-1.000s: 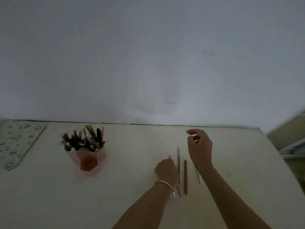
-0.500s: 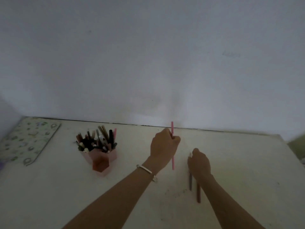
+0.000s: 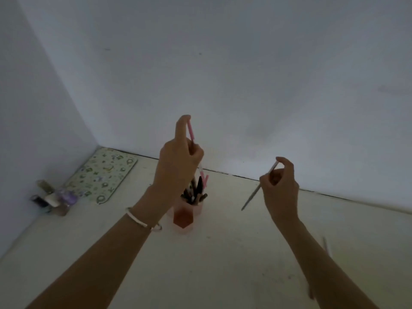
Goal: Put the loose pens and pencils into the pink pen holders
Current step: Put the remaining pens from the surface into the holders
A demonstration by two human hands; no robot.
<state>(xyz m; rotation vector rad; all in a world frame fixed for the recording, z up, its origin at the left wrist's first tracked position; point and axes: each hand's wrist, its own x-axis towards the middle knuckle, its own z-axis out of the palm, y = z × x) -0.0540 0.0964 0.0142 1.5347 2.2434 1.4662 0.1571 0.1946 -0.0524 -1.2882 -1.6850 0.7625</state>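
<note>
Now, up high with the left hand (image 3: 178, 163), fingers curled round a pink pen (image 3: 191, 132), near upright. Directly beneath that hand, the pink pen holder (image 3: 187, 216), already crowded with pens. Lined up that way, most likely, to slide the pen straight down into a gap. Off to that hand's right and well apart, the right hand (image 3: 281, 188), pinching a slim grey pen (image 3: 256, 192) near its top, tip slanting down-left, probably queued for the next drop. Beside the right forearm, one more loose pen (image 3: 326, 244), flat on the table (image 3: 223, 264). Against half a second back: over the holder now with the left, no longer off to its right; up off the table with the right, grey pen taken along.
</note>
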